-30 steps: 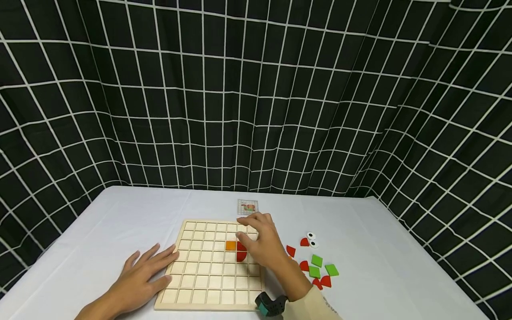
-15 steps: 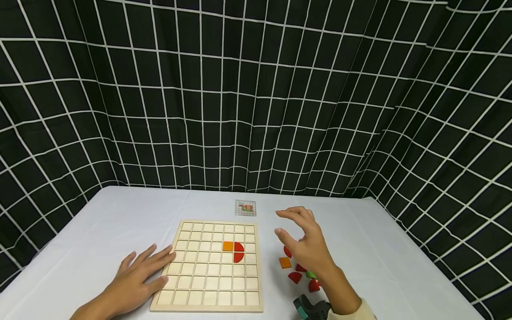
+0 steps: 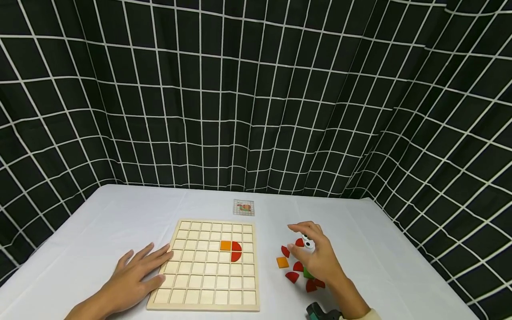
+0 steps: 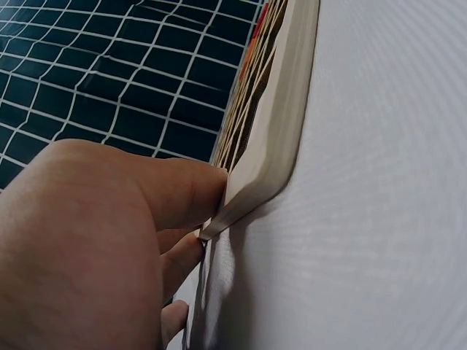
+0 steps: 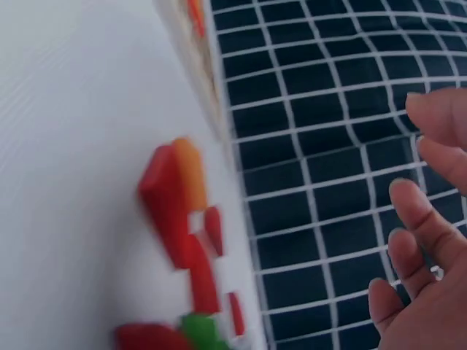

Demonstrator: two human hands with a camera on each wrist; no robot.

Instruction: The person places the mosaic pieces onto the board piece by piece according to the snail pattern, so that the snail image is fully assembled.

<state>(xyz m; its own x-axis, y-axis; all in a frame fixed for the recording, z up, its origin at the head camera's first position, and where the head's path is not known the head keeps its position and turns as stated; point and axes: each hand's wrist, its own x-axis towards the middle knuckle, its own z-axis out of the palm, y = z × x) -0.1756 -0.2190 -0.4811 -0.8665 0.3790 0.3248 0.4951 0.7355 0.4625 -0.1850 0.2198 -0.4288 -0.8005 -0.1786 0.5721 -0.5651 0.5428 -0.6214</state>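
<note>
A light wooden grid board (image 3: 203,307) lies on the white table in the head view. Set in its cells are an orange square (image 3: 226,245) and two red quarter-circle pieces (image 3: 236,257) side by side with it. My left hand (image 3: 130,282) rests against the board's left edge, fingers spread and fairly straight; the left wrist view shows the fingertips at the board's rim (image 4: 271,138). Over the loose pieces right of the board hovers my right hand (image 3: 318,258), thumb and fingers apart, holding nothing. Beneath and around it lie red quarter-circles (image 3: 292,277), an orange square (image 3: 282,262) and a green piece (image 3: 307,273), partly hidden.
A small picture card (image 3: 244,207) lies behind the board. White eye pieces (image 3: 308,244) show partly behind my right fingers. A black device (image 3: 320,312) sits at my right wrist. Black cloth with white grid lines (image 3: 216,111) hangs around the table (image 3: 400,266).
My right hand has moved from above the board rightward to the loose pieces, then slightly lower over them. My left hand has stayed at the board's edge. The view has shifted slightly.
</note>
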